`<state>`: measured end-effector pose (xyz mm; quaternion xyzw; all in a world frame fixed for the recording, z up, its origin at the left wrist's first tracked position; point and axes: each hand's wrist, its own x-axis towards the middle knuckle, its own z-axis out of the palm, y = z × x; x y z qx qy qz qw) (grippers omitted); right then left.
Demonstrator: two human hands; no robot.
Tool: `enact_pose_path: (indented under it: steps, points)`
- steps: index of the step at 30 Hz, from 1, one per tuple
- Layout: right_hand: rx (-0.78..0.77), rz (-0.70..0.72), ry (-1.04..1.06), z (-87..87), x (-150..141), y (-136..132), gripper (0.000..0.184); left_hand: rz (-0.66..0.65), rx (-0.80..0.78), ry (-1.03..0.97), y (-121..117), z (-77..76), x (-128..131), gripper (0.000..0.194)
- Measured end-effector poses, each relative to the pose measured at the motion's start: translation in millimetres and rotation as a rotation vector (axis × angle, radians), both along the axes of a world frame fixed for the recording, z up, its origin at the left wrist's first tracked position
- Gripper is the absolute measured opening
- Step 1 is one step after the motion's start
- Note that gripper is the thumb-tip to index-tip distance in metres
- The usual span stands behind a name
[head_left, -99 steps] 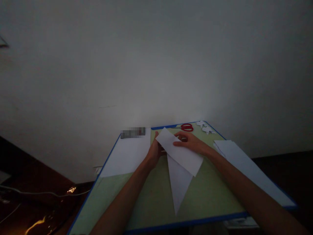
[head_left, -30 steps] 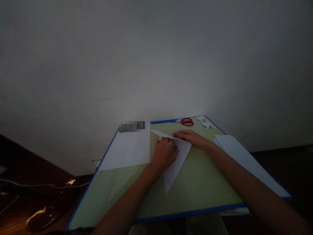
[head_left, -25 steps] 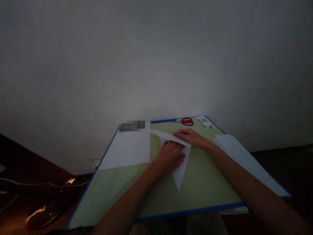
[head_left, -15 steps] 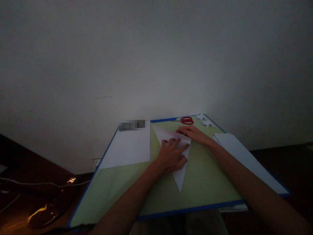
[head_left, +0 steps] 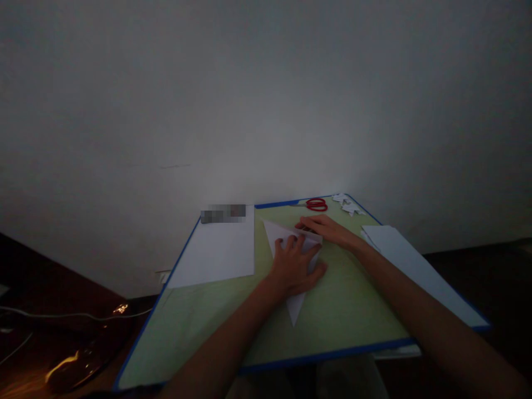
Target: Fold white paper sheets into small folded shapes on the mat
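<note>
A white folded sheet of paper [head_left: 296,311] lies on the table in front of me, its narrow tip pointing toward me. My left hand [head_left: 294,267] rests on top of it with the fingers spread, pressing it down and covering its middle. At the paper's far edge, my right hand [head_left: 325,228] has its fingers drawn together and seems to pinch that edge; the fingertips are partly hidden. Just beyond the right hand lies a pair of red-handled scissors [head_left: 316,205].
The small table [head_left: 208,327] has a green top with blue edging and stands against a wall. A large white sheet [head_left: 220,249] lies left, under a blurred-out object [head_left: 223,213]. White sheets [head_left: 411,266] lie right. Small folded paper pieces [head_left: 351,208] sit at the far right corner.
The paper has turned slightly, its near tip shifting to the left. My left thumb has moved out to the right past the paper's edge. The right hand stays at the far edge.
</note>
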<state>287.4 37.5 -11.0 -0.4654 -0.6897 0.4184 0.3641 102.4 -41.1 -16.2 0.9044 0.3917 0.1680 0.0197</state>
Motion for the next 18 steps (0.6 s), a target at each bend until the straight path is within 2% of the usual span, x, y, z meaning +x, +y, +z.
enact_pose_path:
  steps: [7,14,18]
  points:
    - [0.020,0.043,0.022,-2.0,-1.6,0.2,0.060,0.038,-0.026,-0.076,0.3,-1.7,5.8,0.049]
    - [0.098,0.045,-0.070,-2.7,-4.4,-0.8,0.056,0.099,-0.007,-0.074,-0.1,-3.9,9.4,0.045]
    - [0.076,0.078,-0.019,-4.2,-3.7,-1.1,0.055,0.133,0.066,-0.153,0.8,0.2,8.1,0.030]
